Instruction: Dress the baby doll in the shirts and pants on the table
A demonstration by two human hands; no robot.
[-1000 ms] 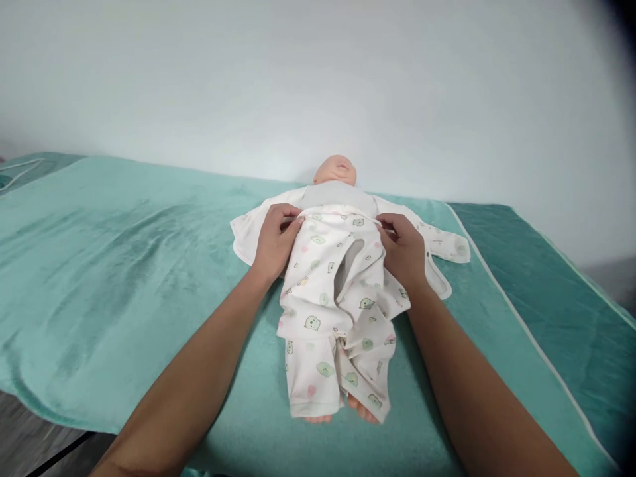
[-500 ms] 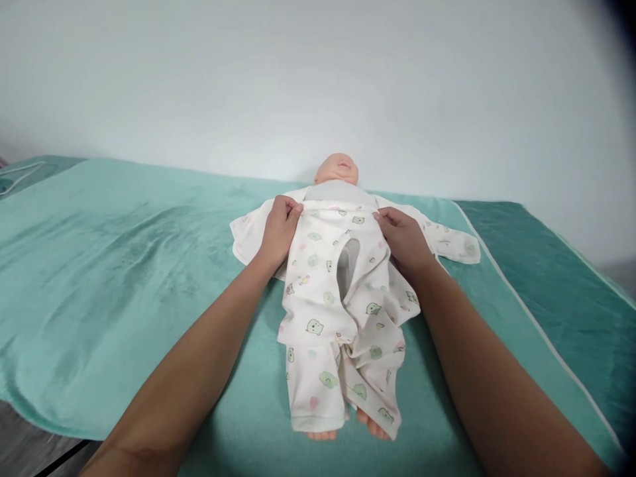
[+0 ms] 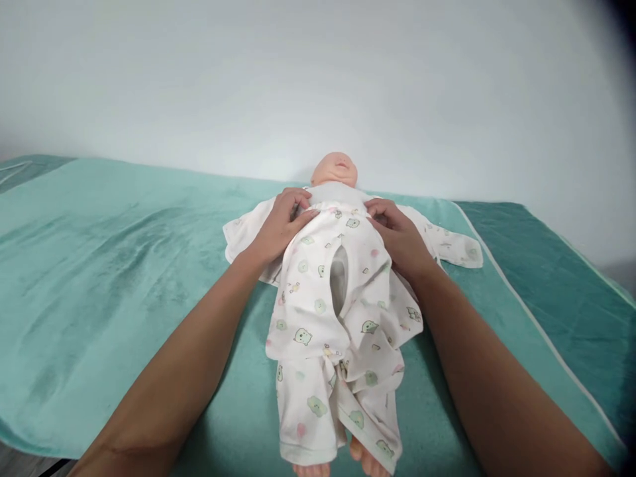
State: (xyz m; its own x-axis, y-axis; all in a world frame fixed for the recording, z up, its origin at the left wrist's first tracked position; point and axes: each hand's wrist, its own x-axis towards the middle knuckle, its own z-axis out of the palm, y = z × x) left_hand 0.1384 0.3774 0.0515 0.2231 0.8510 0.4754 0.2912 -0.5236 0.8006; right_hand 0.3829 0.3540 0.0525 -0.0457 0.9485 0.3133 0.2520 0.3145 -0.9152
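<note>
Now the left hand (image 3: 279, 228) reaches farther inward over the pants (image 3: 342, 340).

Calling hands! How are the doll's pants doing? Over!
Left hand, right hand at waistband. Pants on doll, legs wrinkled. White jacket spread out either side.

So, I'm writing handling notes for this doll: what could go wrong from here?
With the left grip and right grip at the waistband, pulling upward might stretch the gaping front opening of the trousers. The bunched leg at picture right could ride up, baring more of the foot. The jacket, spread beside the body, might get caught under the waistband.
</note>
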